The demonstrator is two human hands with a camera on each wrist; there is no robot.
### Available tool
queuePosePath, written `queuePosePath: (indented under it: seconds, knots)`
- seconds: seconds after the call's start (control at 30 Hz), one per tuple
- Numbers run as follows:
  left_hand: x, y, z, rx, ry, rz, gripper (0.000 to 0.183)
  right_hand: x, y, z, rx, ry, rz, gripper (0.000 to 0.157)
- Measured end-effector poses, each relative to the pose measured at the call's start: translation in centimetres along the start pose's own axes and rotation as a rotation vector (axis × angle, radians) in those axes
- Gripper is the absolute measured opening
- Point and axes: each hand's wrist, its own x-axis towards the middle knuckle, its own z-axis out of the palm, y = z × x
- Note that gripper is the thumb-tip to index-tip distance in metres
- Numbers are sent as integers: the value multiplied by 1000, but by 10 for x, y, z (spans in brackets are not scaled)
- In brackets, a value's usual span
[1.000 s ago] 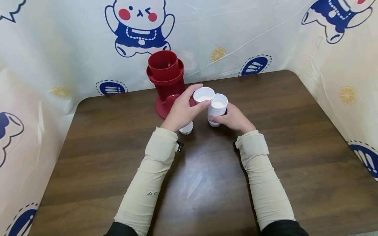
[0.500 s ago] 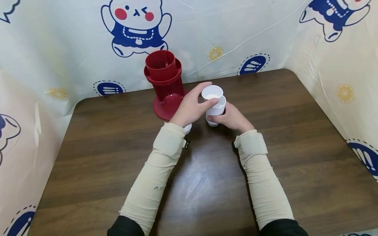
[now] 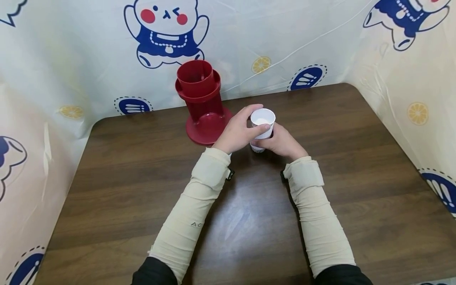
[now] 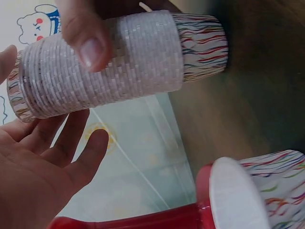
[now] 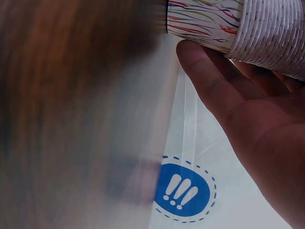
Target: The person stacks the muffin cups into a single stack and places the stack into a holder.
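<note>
My right hand [image 3: 283, 144] grips a tall nested stack of paper cups [image 4: 114, 59], white with coloured wavy lines, its thumb lying across the stacked rims in the left wrist view. In the right wrist view its fingers [image 5: 205, 71] curve under the stack. My left hand [image 3: 236, 134] holds a paper cup [image 3: 263, 116] at the top of the stack, thumb in front and fingers behind the rim. A patterned strip of that cup shows above the packed rims in the left wrist view.
A red stand [image 3: 204, 126] with upright round tubes is at the table's back, left of the hands. Another paper cup [image 4: 281, 186] is beside it, mostly hidden by my left wrist in the head view. A printed curtain [image 3: 228, 47] hangs behind the table [image 3: 142, 178].
My left hand has moved right with its paper cup and lowered it onto the top of the stack. My right hand has kept its hold in nearly the same spot.
</note>
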Motion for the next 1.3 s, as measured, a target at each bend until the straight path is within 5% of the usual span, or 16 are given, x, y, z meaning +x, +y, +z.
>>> queuePosePath:
  seconds: [0.23,0.47,0.67,1.1,1.3]
  knots:
    - [-4,-10,5,-21,-48,-44,69,1,0,-1,-48,8,-9,64]
    - [-13,-14,-5,113,-149,-56,85,0,3,-1,-57,10,23,62]
    - [-27,-28,-22,266,-216,-39,74,1,1,2,-24,8,25,65]
    - [-60,-70,-39,360,-207,-217,82,1,-1,3,-17,14,71,62]
    - [-65,-81,-38,316,-198,-219,70,1,2,3,-31,8,65,63]
